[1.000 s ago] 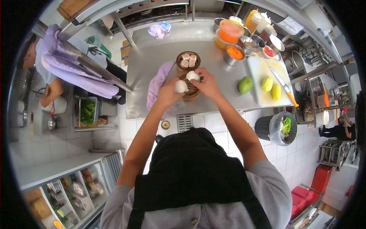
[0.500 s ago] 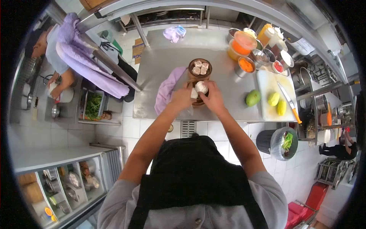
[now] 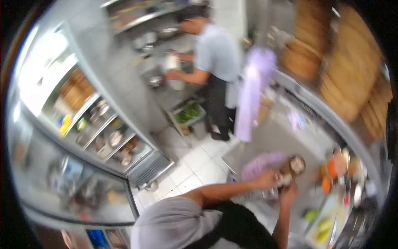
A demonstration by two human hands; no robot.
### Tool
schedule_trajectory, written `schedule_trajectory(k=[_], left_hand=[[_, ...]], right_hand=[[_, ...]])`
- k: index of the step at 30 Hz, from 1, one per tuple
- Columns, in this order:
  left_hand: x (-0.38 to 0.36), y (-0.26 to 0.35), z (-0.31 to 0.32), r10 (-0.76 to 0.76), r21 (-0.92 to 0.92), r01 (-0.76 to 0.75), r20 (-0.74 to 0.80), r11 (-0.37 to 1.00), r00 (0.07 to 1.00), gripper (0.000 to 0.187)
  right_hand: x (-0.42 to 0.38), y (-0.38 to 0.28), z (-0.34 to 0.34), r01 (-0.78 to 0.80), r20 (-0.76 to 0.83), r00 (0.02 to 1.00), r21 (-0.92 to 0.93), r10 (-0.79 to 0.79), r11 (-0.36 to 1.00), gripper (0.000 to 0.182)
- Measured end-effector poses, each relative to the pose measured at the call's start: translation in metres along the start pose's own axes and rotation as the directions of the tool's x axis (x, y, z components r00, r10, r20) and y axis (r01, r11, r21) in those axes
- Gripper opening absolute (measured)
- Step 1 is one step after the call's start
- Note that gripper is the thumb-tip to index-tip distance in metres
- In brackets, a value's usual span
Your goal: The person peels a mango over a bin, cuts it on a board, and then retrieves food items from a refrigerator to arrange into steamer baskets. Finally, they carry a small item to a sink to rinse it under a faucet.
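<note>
The view is blurred by motion. My left hand (image 3: 268,179) is at a small steamer basket on the steel table (image 3: 253,145), beside white pieces (image 3: 284,180). Close by on the other side of them is my right hand (image 3: 289,191). Smearing hides how the fingers of both hands lie. Just beyond the hands stands a round basket (image 3: 297,164) with pale dumplings in it. A purple cloth (image 3: 265,162) lies next to my left hand.
A co-worker (image 3: 217,54) stands at a counter holding a white container (image 3: 173,68). A light purple towel (image 3: 253,91) hangs from the shelf rail. Stacked steamers (image 3: 348,70) are at the upper right, a glass-door fridge (image 3: 103,128) at the left, and a cutting board (image 3: 327,220) at the lower right.
The head camera has swung left and tilted, so the table and hands now appear at the lower right. Both hands remain around the near basket. More of the co-worker and fridge shows.
</note>
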State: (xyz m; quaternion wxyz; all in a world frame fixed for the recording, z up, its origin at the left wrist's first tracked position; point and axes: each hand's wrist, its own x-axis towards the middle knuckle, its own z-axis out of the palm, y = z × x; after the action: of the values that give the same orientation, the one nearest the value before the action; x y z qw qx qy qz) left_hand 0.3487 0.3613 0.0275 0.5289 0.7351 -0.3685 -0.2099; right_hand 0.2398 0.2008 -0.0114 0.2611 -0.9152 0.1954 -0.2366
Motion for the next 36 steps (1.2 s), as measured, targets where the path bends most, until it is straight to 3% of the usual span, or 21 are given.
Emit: schedule_trajectory(k=[4, 8, 10, 14, 16, 17, 19, 20, 21, 22, 23, 25, 26, 28, 29, 30, 31, 32, 33, 34, 36], left_hand=[[-0.003, 0.005, 0.008, 0.072, -0.003, -0.072, -0.066, 0.997, 0.995, 0.019], [-0.012, 0.029, 0.000, 0.130, -0.261, -0.205, -0.280, 0.943, 0.951, 0.018], [-0.019, 0.046, -0.006, -0.057, -0.504, -0.154, -0.379, 0.850, 0.924, 0.019], [-0.037, 0.068, -0.003, -0.185, -0.639, -0.151, -0.428, 0.754, 0.885, 0.022], [-0.053, 0.075, -0.006, 0.056, -0.261, -0.208, -0.491, 0.943, 0.869, 0.025], [-0.056, 0.070, -0.005, 0.068, -0.253, -0.215, -0.484, 0.943, 0.872, 0.025], [-0.067, 0.047, 0.008, 0.478, 0.354, -0.373, -0.282, 0.858, 0.832, 0.028], [-0.077, 0.049, 0.014, 0.486, 0.352, -0.385, -0.267, 0.853, 0.832, 0.028], [-0.093, 0.056, 0.018, 0.613, 0.383, -0.515, -0.200, 0.767, 0.765, 0.029], [-0.103, 0.058, 0.022, 0.722, 0.400, -0.630, -0.135, 0.666, 0.678, 0.030], [-0.111, 0.050, 0.030, 0.723, 0.390, -0.634, -0.134, 0.667, 0.678, 0.030], [-0.129, 0.031, 0.047, 0.368, 0.036, -0.368, 0.014, 0.929, 0.930, 0.030], [-0.133, 0.021, 0.052, 0.222, 0.063, -0.224, 0.034, 0.973, 0.974, 0.028], [-0.139, -0.039, 0.088, 0.119, 0.297, -0.104, -0.031, 0.949, 0.992, 0.026], [-0.151, -0.048, 0.089, 0.031, 0.074, -0.022, -0.111, 0.997, 0.993, 0.029], [-0.167, -0.066, 0.093, 0.329, 0.501, -0.227, -0.124, 0.835, 0.936, 0.036], [-0.163, -0.084, 0.097, -0.064, 0.443, 0.004, 0.120, 0.897, 0.991, 0.044], [-0.173, -0.071, 0.106, 0.164, 0.403, -0.094, -0.142, 0.910, 0.976, 0.040], [-0.175, -0.036, 0.108, -0.186, -0.139, 0.190, 0.039, 0.972, 0.982, 0.058], [-0.173, -0.003, 0.111, -0.473, -0.467, 0.604, 0.376, 0.646, 0.797, 0.076], [-0.174, 0.015, 0.128, -0.355, -0.460, 0.732, 0.662, 0.503, 0.660, 0.077]], right_hand=[[-0.007, 0.018, 0.003, 0.046, -0.032, 0.998, -0.164, -0.052, 0.985, 0.046], [-0.014, -0.014, -0.022, 0.161, -0.090, 0.985, 0.233, -0.144, 0.959, 0.042], [-0.026, -0.056, -0.045, -0.098, 0.182, 0.980, 0.799, -0.084, 0.593, 0.036], [-0.065, -0.033, 0.002, -0.425, 0.532, 0.834, 0.789, -0.146, 0.444, 0.035], [-0.078, -0.031, 0.015, -0.710, 0.710, 0.704, 0.704, 0.031, -0.022, 0.032], [-0.082, -0.030, 0.013, -0.699, 0.700, 0.714, 0.714, 0.030, -0.029, 0.032], [-0.093, -0.032, 0.004, -0.321, 0.493, 0.869, 0.487, 0.047, 0.812, 0.031], [-0.098, -0.040, -0.003, -0.324, 0.481, 0.875, 0.490, 0.058, 0.809, 0.031], [-0.101, -0.053, -0.013, -0.535, 0.502, 0.844, 0.779, 0.188, 0.327, 0.031], [-0.103, -0.061, -0.020, -0.510, 0.573, 0.775, 0.817, 0.267, -0.270, 0.030], [-0.108, -0.060, -0.023, -0.507, 0.569, 0.774, 0.820, 0.278, -0.267, 0.030], [-0.130, -0.051, -0.033, -0.515, 0.545, 0.821, 0.836, 0.170, -0.192, 0.034], [-0.144, -0.047, -0.039, -0.503, 0.536, 0.814, 0.843, 0.224, -0.189, 0.034], [-0.179, -0.058, -0.049, -0.584, 0.559, 0.800, 0.643, 0.216, 0.495, 0.050], [-0.201, -0.061, -0.048, -0.226, 0.273, 0.957, 0.483, 0.100, 0.846, 0.062], [-0.202, -0.092, -0.066, -0.303, 0.290, 0.945, 0.593, 0.153, 0.745, 0.070], [-0.197, -0.118, -0.096, -0.352, 0.396, 0.904, 0.470, 0.163, 0.810, 0.078], [-0.213, -0.093, -0.079, -0.132, 0.276, 0.961, 0.493, -0.011, 0.860, 0.081], [-0.214, -0.092, -0.084, -0.030, 0.237, 0.968, 0.423, -0.079, 0.906, 0.078], [-0.226, -0.077, -0.076, -0.051, 0.190, 0.981, 0.475, -0.046, 0.879, 0.072], [-0.243, -0.045, -0.079, -0.005, -0.014, 1.000, 0.296, 0.010, 0.955, 0.043]])
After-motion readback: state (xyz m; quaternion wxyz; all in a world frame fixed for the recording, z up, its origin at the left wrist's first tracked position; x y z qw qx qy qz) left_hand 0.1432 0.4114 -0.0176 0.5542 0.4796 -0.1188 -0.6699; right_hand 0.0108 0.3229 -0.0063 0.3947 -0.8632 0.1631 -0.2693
